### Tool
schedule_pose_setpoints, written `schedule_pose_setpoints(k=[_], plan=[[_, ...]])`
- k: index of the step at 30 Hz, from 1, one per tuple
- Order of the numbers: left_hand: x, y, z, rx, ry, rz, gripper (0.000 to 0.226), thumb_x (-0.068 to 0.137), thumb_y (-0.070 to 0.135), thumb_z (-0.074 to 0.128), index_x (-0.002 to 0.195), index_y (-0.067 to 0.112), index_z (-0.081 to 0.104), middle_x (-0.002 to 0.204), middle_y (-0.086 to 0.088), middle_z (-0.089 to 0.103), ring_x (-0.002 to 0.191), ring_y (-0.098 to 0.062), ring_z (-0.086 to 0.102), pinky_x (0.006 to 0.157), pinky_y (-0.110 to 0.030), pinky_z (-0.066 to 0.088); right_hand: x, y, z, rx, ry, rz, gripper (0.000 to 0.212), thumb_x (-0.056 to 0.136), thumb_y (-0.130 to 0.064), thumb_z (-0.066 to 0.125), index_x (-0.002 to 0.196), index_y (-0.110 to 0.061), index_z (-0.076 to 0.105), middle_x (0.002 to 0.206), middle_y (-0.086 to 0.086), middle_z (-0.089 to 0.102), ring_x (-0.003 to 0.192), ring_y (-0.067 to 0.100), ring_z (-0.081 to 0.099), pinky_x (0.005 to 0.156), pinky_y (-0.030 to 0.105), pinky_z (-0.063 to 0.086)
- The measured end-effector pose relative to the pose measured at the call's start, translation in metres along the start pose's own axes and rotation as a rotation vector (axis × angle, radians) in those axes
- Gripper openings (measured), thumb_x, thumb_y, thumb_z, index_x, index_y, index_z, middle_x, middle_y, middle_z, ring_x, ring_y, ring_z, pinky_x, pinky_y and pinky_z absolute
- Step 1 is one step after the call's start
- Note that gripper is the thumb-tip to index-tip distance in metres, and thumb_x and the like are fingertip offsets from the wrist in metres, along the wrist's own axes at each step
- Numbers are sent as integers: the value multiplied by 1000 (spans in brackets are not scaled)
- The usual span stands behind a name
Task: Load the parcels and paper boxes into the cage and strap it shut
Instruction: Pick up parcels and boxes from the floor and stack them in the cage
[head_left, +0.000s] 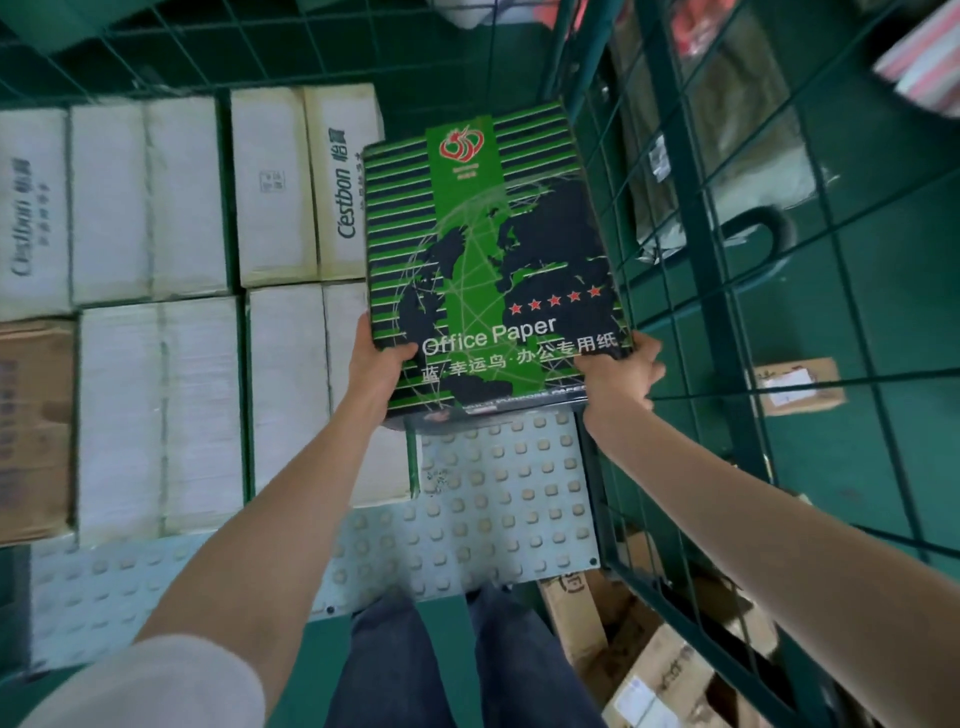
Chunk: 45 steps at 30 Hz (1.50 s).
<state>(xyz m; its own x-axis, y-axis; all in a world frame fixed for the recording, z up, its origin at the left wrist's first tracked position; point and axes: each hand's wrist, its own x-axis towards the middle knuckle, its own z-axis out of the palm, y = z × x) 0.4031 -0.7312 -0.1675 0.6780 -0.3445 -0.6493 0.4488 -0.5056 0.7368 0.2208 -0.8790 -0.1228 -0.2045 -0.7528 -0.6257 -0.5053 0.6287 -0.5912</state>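
A green and black box (488, 244) printed "Office Paper" hangs over the cage's studded grey floor (498, 499). My left hand (376, 366) grips its near left corner and my right hand (618, 376) grips its near right corner. The box is tilted, its far end pointing into the cage beside the green wire side wall (691, 249). Several white "Cestbon" paper boxes (306, 182) lie in rows on the cage floor to the left, and one brown carton (31, 431) sits at the far left.
Outside the cage wall on the right lie a small brown parcel (797, 384), grey bagged parcels (727, 135) and a black wheel (763, 228). Brown cartons (649, 654) sit at the lower right near my legs. The green wire back wall (260, 47) closes the far side.
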Motion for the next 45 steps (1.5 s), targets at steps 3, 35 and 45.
schedule_pose_setpoints(k=[3,35,45], plan=[[21,-2,-5,110,-64,62,72,85,-3,66,145,24,38,127,1,63,112,-16,61,103,-44,46,21,6,15,-13,-86,10,66,87,0,64,139,-29,36,138,3,34,115,33,46,92,38,43],[121,-87,-24,903,95,325,39,101,14,49,139,2,49,134,-18,53,120,-35,53,102,-47,43,151,-17,183,217,-571,77,58,96,-8,57,149,-7,34,149,12,41,133,30,46,82,28,54],[72,-72,-43,482,86,41,37,102,21,51,135,4,55,132,-12,58,122,-25,53,101,-24,37,95,-6,163,-195,-777,-87,58,98,-15,54,151,-16,32,145,8,44,127,22,45,101,37,39]])
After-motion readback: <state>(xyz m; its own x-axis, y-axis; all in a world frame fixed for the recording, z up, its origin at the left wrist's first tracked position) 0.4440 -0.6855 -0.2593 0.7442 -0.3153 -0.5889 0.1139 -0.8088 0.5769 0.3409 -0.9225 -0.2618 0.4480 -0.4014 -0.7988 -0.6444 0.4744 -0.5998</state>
